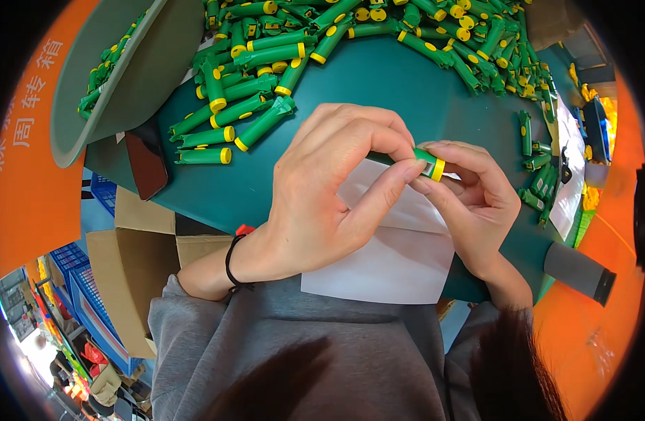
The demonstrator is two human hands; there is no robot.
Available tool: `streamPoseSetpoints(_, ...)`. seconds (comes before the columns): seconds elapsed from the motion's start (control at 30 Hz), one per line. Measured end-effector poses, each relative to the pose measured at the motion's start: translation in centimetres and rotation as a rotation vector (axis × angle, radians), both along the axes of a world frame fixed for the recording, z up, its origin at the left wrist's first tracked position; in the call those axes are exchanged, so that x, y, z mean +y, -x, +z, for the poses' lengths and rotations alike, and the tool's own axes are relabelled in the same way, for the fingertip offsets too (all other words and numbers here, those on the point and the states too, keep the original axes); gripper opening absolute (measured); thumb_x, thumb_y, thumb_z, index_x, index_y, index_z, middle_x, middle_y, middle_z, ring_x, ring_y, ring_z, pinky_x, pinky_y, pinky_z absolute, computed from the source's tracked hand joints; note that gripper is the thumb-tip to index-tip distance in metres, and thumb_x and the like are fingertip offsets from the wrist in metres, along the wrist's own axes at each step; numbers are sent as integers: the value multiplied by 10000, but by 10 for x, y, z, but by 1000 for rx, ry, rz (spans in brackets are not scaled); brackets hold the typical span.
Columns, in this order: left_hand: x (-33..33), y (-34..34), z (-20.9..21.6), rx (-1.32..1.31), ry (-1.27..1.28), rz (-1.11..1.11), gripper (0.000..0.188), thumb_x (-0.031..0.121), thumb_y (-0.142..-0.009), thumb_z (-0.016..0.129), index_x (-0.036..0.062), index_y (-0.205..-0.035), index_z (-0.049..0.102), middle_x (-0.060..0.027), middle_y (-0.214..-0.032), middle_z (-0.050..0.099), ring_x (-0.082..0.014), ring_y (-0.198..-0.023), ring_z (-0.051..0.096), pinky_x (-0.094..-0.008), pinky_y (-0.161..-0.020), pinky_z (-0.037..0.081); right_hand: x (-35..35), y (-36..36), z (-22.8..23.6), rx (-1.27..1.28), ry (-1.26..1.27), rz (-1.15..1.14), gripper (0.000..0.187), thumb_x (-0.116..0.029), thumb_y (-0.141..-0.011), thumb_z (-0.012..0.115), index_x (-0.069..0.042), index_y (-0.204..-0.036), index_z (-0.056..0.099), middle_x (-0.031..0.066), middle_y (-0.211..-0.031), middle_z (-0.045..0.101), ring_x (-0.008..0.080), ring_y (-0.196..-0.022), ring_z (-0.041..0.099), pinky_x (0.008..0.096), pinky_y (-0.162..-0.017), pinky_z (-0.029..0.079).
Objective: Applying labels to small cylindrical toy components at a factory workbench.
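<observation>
Between my two hands is a small green tube with a yellow end (430,165), and a little barcode sticker shows on its side. My left hand (329,175) pinches it from the left with thumb and fingers, hiding most of its length. At the yellow end, the fingertips and thumb of my right hand (473,196) close round it. Beneath both hands a white paper sheet (378,270) lies over the table's near edge. Many like green tubes with yellow ends (266,59) are heaped at the far side; several (204,156) lie nearer, left of my left hand.
A grey-green basin (136,77) with more tubes tilts at the far left, by a dark phone (145,161). Several tubes (540,179) lie at the right, near a grey cylinder (579,271). An open cardboard box (129,274) and blue crates (91,295) stand below left.
</observation>
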State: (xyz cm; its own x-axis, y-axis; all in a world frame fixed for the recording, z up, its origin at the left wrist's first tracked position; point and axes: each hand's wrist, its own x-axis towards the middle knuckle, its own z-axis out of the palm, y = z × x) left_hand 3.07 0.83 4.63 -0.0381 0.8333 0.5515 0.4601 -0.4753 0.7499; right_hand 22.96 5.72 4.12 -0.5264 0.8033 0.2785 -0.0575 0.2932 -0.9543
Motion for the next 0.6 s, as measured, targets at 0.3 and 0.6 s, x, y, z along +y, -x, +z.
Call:
streamPoseSetpoints(0.3, 0, -1, -1, 0, -11, 14, 130, -5, -824, 756, 33, -924, 683, -96, -995, 698, -195, -897, 628, -293, -806, 469, 1, 2, -2, 21, 10, -11, 372, 137, -837, 719, 54, -1191, 637, 152, -1214, 615, 240, -1119, 662, 379, -986, 590)
streamPoseSetpoints(0.6, -1, -1, -1, -11, 3, 17, 136, -18, -818, 756, 29, -920, 680, -95, -989, 699, -192, -877, 628, -288, -801, 464, -1, 1, -2, -1, 17, -15, 380, 139, -829, 727, 70, -1186, 620, 168, -1207, 607, 244, -1101, 653, 337, -956, 596)
